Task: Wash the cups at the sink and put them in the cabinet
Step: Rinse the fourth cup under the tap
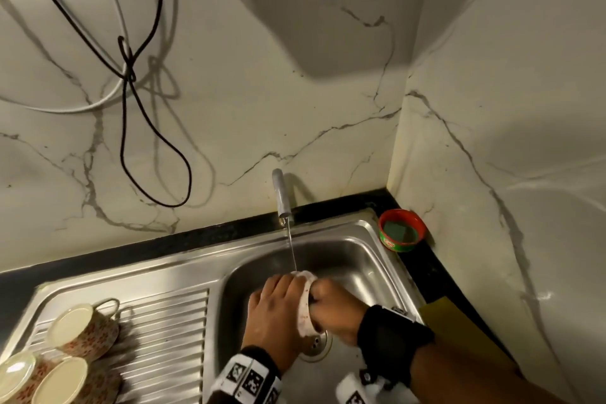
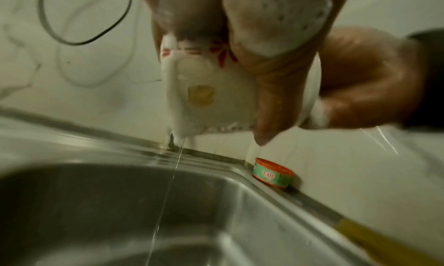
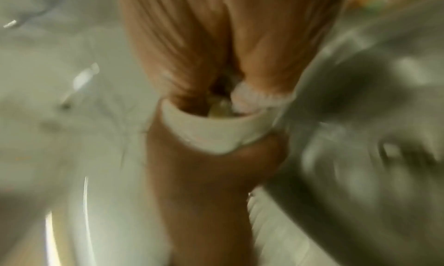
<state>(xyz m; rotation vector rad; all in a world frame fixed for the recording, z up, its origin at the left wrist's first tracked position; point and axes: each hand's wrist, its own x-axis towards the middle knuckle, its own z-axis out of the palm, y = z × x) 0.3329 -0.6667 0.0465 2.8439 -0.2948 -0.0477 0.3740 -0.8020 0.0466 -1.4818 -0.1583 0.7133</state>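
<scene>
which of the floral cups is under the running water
The cup held by both hands over the sink basin; the other three lie on the left drainboard.

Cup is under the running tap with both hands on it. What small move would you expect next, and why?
Probably turn the cup under the stream to rinse it: foam shows on the left hand, and the right hand has fingers inside the cup. Three cups lie on the drainboard.
</scene>
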